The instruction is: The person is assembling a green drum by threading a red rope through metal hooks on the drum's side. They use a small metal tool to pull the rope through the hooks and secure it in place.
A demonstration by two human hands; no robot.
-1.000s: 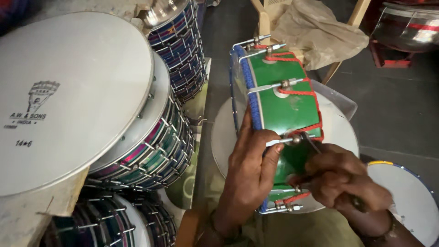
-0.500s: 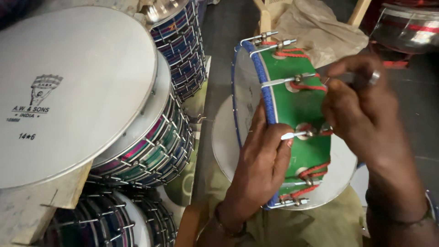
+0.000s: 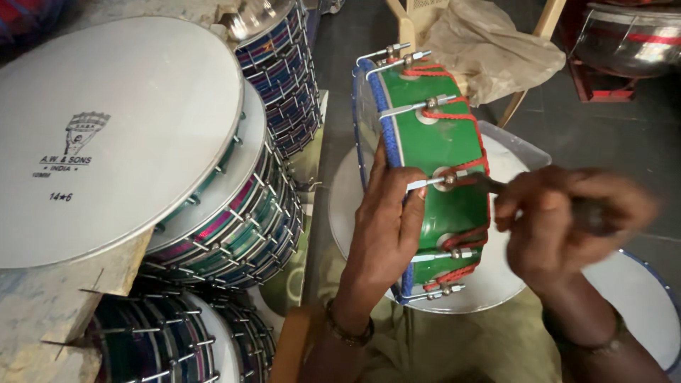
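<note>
A small green drum with a blue rim, red cord and metal tension rods stands on its edge in front of me. My left hand grips its near rim, fingers over a tension rod. My right hand, blurred by motion, holds a dark tool whose tip sits against a nut on the drum's middle rod. The drum rests over a white drumhead lying flat beneath it.
Stacks of striped drums with white heads fill the left. More stacked drums stand behind. A cloth-covered wooden chair and a shiny metal drum shell are at the back right. Another white drumhead lies lower right.
My right hand has dropped from the upper rod to the middle rod with the tool. My left hand has kept its hold on the rim.
</note>
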